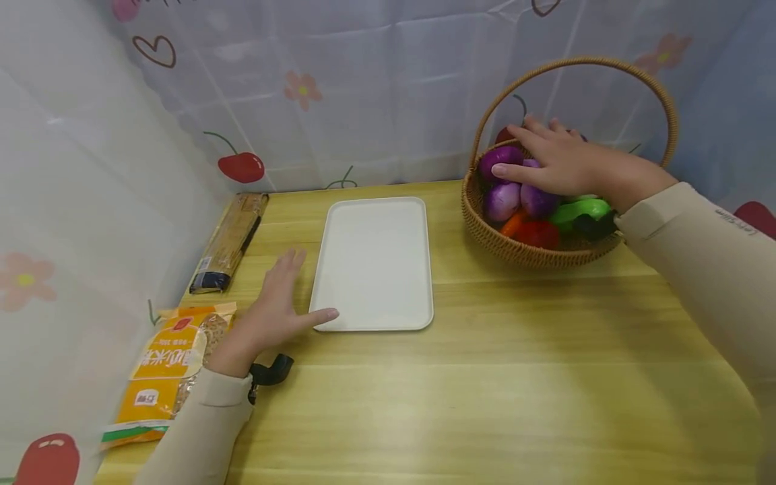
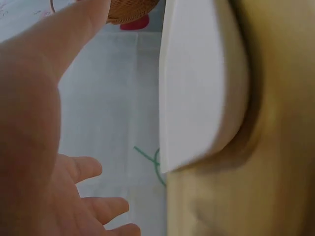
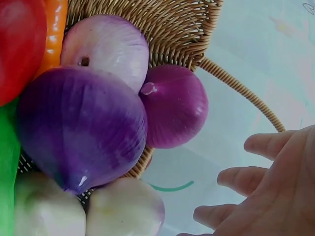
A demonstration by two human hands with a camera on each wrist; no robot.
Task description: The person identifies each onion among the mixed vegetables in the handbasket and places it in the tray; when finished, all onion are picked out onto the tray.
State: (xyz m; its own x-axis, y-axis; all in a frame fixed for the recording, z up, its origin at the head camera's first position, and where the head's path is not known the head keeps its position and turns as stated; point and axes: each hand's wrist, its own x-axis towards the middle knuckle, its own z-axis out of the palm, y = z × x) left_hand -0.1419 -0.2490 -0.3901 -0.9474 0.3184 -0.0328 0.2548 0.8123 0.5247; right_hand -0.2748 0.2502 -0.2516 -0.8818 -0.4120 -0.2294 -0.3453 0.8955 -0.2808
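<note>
My right hand (image 1: 554, 158) is over the wicker basket (image 1: 515, 252), fingers spread and nothing held. Beneath it sit several purple onions (image 1: 503, 202), a red pepper (image 1: 538, 234), something orange (image 1: 514, 223) and a long green vegetable (image 1: 580, 212). The right wrist view shows a dark purple onion (image 3: 83, 128) and a magenta one (image 3: 176, 105), with my fingers apart from them. At the left, my left hand (image 1: 273, 313) has its fingers extended beside a white rectangular tray (image 1: 372, 263); the thumb overlaps the tray's near left corner in the head view.
A yellow food bag (image 1: 160, 370) with printed lettering lies by my left forearm. Behind it is a long, flat packet (image 1: 230, 242) in clear wrap. The basket's tall handle (image 1: 585, 60) arches upward. Printed curtains (image 1: 364, 101) border the wooden table (image 1: 485, 391).
</note>
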